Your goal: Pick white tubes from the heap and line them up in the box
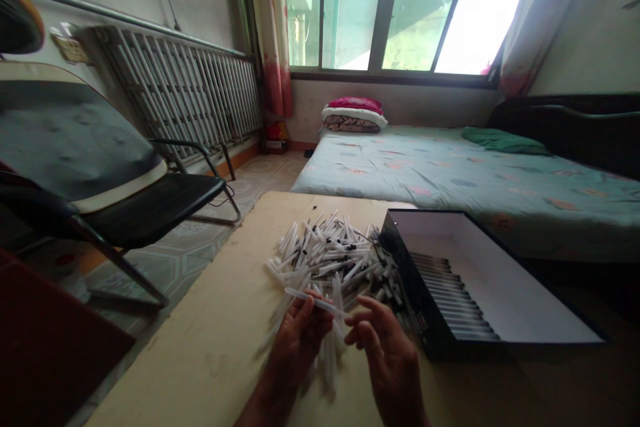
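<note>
A translucent white pen barrel (300, 295) is pinched in the fingers of my left hand (306, 323), above the near side of a pile. My right hand (383, 340) is just to the right, its fingers apart and slightly curled near the barrel's right end, with nothing seen in them. The pile of white barrels and black pen parts (335, 250) spreads over the pale table (205, 327). Right of the pile, a black box with a white inside (505, 280) holds a row of several assembled-looking pens (453, 297) along its left side.
Behind the table is a bed (400, 160) with folded bedding (354, 113) and a green cloth (505, 140). A black chair (150, 207) stands at the left, before a metal rack (185, 83). A dark red surface (50, 340) lies at lower left.
</note>
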Available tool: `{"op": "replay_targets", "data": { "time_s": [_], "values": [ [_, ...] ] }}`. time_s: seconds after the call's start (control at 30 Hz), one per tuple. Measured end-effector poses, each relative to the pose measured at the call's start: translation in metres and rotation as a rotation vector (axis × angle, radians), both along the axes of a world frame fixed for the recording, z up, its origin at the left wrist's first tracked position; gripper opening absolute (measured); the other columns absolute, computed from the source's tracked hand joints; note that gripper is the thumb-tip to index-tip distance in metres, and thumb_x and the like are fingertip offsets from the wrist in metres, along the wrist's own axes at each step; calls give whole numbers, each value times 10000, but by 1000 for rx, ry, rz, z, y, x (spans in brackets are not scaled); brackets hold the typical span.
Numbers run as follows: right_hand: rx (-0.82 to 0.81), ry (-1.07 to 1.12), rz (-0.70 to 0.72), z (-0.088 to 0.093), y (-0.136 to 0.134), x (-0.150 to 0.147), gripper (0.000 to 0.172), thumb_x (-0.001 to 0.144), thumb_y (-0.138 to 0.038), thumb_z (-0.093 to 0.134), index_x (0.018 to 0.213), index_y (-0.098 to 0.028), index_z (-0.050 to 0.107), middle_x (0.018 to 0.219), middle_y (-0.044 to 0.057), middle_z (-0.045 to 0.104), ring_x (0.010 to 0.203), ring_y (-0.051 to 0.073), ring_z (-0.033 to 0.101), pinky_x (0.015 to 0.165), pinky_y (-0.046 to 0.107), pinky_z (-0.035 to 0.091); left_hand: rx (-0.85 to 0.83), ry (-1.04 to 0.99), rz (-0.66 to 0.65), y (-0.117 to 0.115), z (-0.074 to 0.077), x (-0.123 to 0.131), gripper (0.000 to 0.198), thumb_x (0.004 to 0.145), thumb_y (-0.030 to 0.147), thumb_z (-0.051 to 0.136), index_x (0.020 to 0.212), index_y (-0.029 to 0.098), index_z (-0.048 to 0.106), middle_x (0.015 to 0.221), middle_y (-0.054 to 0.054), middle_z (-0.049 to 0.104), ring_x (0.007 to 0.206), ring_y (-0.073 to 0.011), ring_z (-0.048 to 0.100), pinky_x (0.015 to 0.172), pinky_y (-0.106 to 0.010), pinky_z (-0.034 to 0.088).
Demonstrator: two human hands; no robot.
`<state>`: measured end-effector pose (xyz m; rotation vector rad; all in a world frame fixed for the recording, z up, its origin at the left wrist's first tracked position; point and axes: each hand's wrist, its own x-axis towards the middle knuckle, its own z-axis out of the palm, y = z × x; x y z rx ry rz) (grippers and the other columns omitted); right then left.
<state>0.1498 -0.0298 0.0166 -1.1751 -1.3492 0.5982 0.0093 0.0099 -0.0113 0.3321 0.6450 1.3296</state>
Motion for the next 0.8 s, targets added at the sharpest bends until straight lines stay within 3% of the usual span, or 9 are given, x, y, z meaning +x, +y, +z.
{"op": "replay_targets", "data": {
  "time_s": [0.1,0.2,0.37,0.63,0.73,0.8],
  "values": [
    [-11,-277,-120,-2,24,19,219,908,-293,431,924,-176,615,776,42,649,654,153,618,618,257,481,-90,-56,50,2,-1,-3,39,813,125,585,837,135,614,722,-47,724,561,-123,684,532,-189,563],
    [-50,-640,-161,-7,49,32,180,865,-206,460,814,-195,633,826,64,631,781,192,596,710,294,450,-128,-89,72,3,-1,-6,110,845,90,517,834,128,620,720,-59,728,562,-123,686,534,-196,568],
    [-202,-1006,-226,-16,70,22,47,765,-193,577,738,-192,615,816,92,609,817,256,575,704,339,415,-70,-27,101,3,0,-5,78,821,88,548,826,124,617,702,-60,728,561,-133,687,526,-211,571],
    [-247,-933,-257,-25,78,14,42,760,-151,548,740,-165,583,827,108,614,792,248,586,678,339,416,-39,40,135,4,3,-5,56,760,133,648,809,121,623,692,-73,731,564,-144,685,533,-227,571],
    [-224,-852,-199,-23,72,16,52,767,-122,530,775,-169,551,811,61,610,756,187,594,673,278,442,-29,71,143,4,4,-4,117,725,166,692,810,124,624,694,-66,732,580,-149,687,550,-235,572],
    [-212,-677,-97,-20,63,15,44,786,-134,516,796,-174,532,759,19,599,669,140,589,622,230,454,-20,94,142,3,4,-3,157,707,194,713,816,126,624,707,-64,734,602,-154,691,574,-243,573]
  ]
}}
